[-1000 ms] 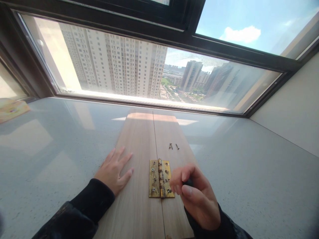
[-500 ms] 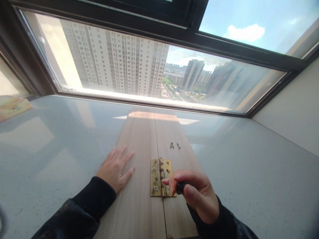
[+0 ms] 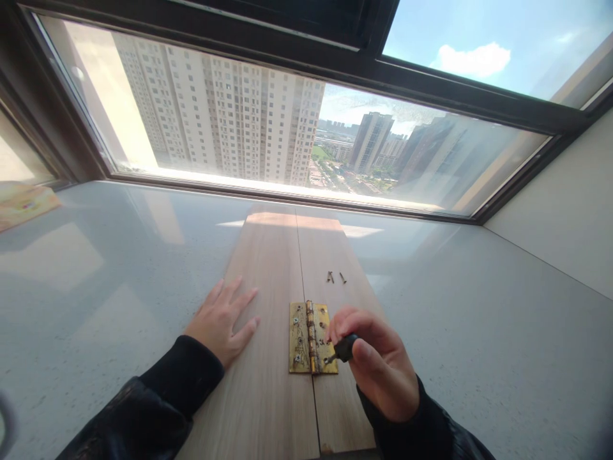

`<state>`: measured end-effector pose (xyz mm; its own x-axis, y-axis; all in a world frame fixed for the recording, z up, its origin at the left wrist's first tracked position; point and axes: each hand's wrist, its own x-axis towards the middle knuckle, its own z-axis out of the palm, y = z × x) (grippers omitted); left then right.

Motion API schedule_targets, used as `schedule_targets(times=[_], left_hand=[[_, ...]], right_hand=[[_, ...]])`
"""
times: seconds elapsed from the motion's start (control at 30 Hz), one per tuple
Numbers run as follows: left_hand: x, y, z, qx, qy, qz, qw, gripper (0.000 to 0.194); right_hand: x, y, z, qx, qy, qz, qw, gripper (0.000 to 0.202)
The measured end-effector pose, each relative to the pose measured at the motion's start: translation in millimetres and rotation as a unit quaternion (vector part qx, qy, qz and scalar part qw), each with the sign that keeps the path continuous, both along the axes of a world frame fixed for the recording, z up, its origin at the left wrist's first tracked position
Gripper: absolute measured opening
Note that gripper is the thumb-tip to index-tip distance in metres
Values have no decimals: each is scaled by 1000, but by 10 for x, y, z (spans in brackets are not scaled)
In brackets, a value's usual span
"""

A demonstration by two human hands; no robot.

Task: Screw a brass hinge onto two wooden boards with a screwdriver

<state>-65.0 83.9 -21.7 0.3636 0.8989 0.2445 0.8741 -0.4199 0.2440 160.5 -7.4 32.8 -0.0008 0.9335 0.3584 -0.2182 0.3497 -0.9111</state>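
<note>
My right hand [image 3: 378, 364] grips a small black-handled screwdriver [image 3: 345, 348] between thumb and fingers. Its short metal tip points down-left, at the lower part of the hinge's right leaf; whether it touches a screw there I cannot tell. The brass-coloured, worn hinge [image 3: 299, 338] lies flat across the seam of two pale wooden boards [image 3: 268, 268]. Screw heads show in its left leaf, and holes in the right one. Fingers spread, my left hand [image 3: 223, 322] rests flat on the left board, to the left of the hinge. Several loose screws [image 3: 343, 278] lie on the right board beyond the hinge.
The boards lie on a pale speckled sill [image 3: 454, 306]. A dark-framed window [image 3: 297, 199] stands behind, with tall buildings outside. A white wall [image 3: 550, 211] borders the right side. At the far left edge is a yellowish patterned object [image 3: 26, 204].
My right hand has tilted and its fingers have drawn back from the hinge, so the screwdriver's tip and more of the right leaf show. My left hand stays in place.
</note>
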Motion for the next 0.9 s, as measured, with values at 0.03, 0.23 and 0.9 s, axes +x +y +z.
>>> schedule_targets(times=[0.03, 0.23, 0.9], left_hand=[[1, 0, 2, 0, 0, -1, 1000, 49], [6, -5, 5, 6, -4, -1, 1000, 49], [6, -8, 1, 7, -16, 4, 1000, 49]], right_hand=[[-10, -2, -15, 1, 6, 2, 1000, 19], [-149, -63, -85, -45, 113, 75, 990, 43], [15, -38, 120, -29, 45, -14, 998, 48]])
